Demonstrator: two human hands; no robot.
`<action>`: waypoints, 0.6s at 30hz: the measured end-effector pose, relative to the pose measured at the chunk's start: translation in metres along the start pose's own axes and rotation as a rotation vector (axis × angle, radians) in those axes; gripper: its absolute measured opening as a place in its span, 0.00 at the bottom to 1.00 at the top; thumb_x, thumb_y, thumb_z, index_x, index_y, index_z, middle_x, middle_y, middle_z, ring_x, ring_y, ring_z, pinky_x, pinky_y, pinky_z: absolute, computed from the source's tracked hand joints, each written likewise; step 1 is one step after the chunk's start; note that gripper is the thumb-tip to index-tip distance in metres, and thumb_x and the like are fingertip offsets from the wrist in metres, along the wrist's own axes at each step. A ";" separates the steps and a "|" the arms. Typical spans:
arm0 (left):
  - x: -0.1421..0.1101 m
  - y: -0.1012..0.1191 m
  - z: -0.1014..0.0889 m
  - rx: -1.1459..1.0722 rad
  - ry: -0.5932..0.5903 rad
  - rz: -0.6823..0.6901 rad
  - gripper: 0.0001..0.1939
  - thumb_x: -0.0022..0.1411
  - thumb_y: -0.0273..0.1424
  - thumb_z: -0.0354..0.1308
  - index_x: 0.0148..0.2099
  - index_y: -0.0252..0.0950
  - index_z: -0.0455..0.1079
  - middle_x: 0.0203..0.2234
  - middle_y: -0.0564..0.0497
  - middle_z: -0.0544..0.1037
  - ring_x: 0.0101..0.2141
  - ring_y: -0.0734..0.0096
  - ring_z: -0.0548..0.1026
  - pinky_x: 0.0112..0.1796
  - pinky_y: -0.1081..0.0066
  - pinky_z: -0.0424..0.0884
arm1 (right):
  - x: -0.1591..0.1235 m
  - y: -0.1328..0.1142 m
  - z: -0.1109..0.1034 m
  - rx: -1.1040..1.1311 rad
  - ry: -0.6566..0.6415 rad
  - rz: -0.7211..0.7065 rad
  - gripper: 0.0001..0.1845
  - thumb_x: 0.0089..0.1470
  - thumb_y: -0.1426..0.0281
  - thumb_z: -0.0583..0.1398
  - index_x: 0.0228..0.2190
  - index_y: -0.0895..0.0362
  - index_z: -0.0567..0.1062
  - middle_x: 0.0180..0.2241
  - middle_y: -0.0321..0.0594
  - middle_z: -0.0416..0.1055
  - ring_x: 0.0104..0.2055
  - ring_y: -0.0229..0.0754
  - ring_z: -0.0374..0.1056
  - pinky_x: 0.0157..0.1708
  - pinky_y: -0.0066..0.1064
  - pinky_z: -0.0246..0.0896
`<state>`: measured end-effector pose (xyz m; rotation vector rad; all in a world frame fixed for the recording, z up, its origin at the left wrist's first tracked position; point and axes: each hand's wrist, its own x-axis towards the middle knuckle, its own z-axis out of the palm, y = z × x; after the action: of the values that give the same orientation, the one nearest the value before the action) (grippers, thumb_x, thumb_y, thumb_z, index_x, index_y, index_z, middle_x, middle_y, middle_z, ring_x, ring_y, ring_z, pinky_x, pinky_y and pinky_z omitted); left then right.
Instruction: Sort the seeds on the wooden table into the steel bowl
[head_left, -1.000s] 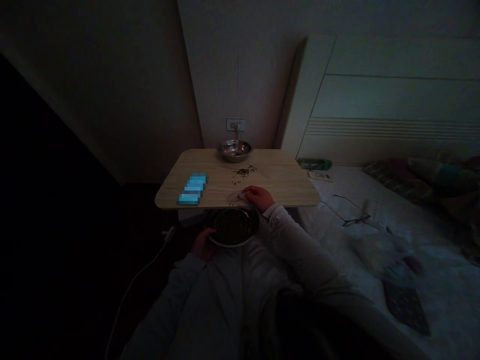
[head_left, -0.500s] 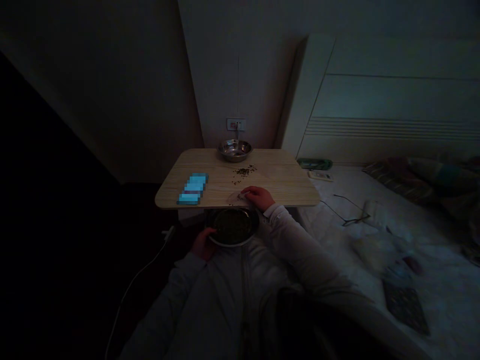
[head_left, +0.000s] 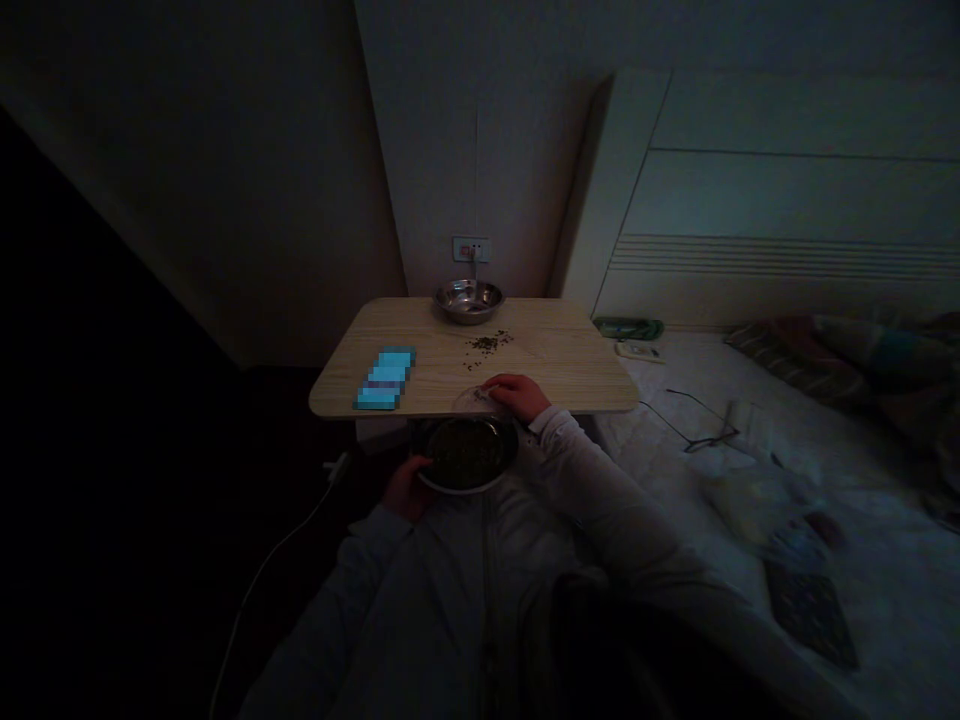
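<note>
The single view looks out from the wearer's head, facing forward and down — the jacket (head_left: pixel 442 590) closest, both hands (head_left: pixel 521 397) and the counter (head_left: pixel 577 355) mid-frame, the wall (head_left: pixel 480 150) beyond, the bed (head_left: pixel 892 620) off right.

The table (head_left: pixel 570 355) shows smooth, matt wood grain, the bowl (head_left: pixel 469 317) at its twelve o'clock is glossy metal, the basin (head_left: pixel 462 490) at six o'clock gleams inside, and the bed sheet (head_left: pixel 660 470) toward four o'clock looks like matt cloth.
</note>
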<state>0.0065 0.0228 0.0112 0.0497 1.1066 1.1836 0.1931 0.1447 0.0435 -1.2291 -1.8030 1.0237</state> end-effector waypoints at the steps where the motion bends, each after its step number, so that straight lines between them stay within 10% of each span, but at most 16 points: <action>1: 0.000 0.000 0.000 -0.003 -0.004 0.006 0.15 0.54 0.18 0.50 0.40 0.32 0.75 0.26 0.47 0.82 0.36 0.57 0.81 0.37 0.61 0.77 | 0.002 0.001 -0.002 0.045 -0.001 0.018 0.12 0.42 0.71 0.58 0.30 0.57 0.80 0.26 0.34 0.74 0.31 0.37 0.65 0.37 0.29 0.60; 9: -0.001 -0.001 0.001 0.010 0.018 0.004 0.13 0.52 0.16 0.50 0.34 0.31 0.74 0.24 0.46 0.82 0.35 0.59 0.81 0.38 0.63 0.77 | 0.011 0.005 -0.029 0.135 0.094 0.106 0.13 0.38 0.71 0.57 0.28 0.59 0.78 0.20 0.31 0.68 0.27 0.35 0.61 0.32 0.28 0.57; 18: 0.002 -0.001 0.000 0.008 0.012 -0.004 0.14 0.51 0.17 0.51 0.36 0.31 0.75 0.27 0.46 0.83 0.35 0.58 0.81 0.37 0.63 0.77 | 0.012 -0.006 -0.008 -0.054 -0.049 -0.005 0.13 0.43 0.74 0.57 0.30 0.59 0.79 0.21 0.31 0.68 0.26 0.34 0.60 0.32 0.27 0.56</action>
<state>0.0069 0.0235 0.0093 0.0464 1.1215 1.1779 0.1943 0.1567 0.0541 -1.2411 -1.8816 1.0167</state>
